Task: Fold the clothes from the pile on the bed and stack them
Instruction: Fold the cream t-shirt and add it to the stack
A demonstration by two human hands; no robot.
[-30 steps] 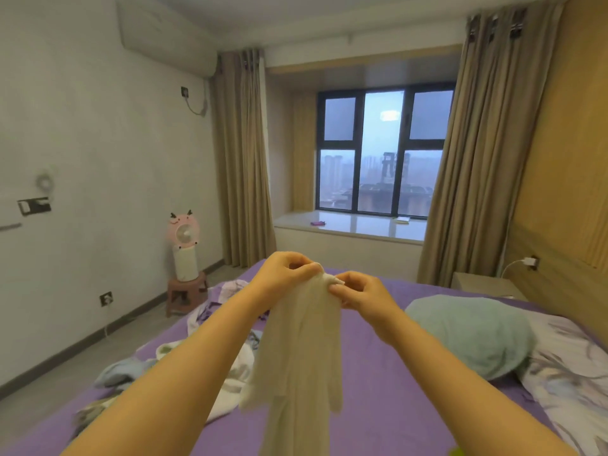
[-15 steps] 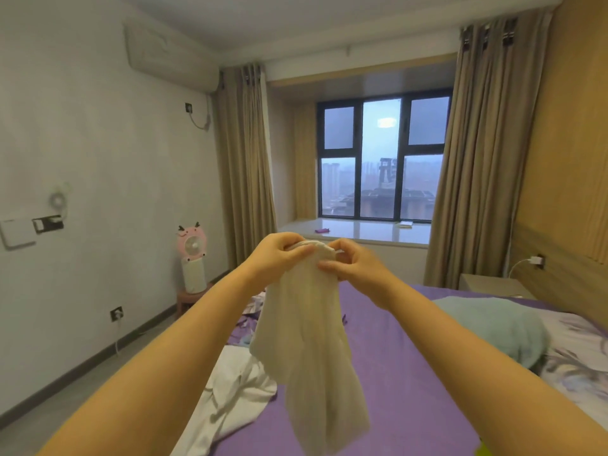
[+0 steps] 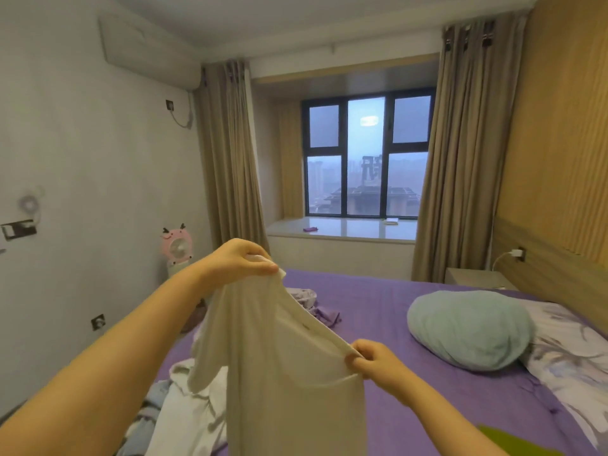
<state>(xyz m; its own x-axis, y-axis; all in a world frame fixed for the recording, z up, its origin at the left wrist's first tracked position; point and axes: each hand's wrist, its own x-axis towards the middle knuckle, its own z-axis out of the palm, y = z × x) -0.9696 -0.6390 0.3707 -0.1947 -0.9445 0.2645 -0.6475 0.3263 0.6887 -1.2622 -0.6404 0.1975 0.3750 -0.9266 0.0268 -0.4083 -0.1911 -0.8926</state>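
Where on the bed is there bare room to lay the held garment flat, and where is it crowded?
Free: the purple sheet between the cream garment and the teal pillow. Crowded: the near left, where the clothes pile lies, and farther back the lilac clothes.

A dark-framed window point(image 3: 367, 159) at twelve o'clock shows hazy grey-blue daylight, flanked by tan curtains point(image 3: 460, 153). A white wall-mounted air conditioner point(image 3: 148, 54) hangs at ten o'clock; ribbed wooden wall panelling point(image 3: 559, 126) fills two o'clock.
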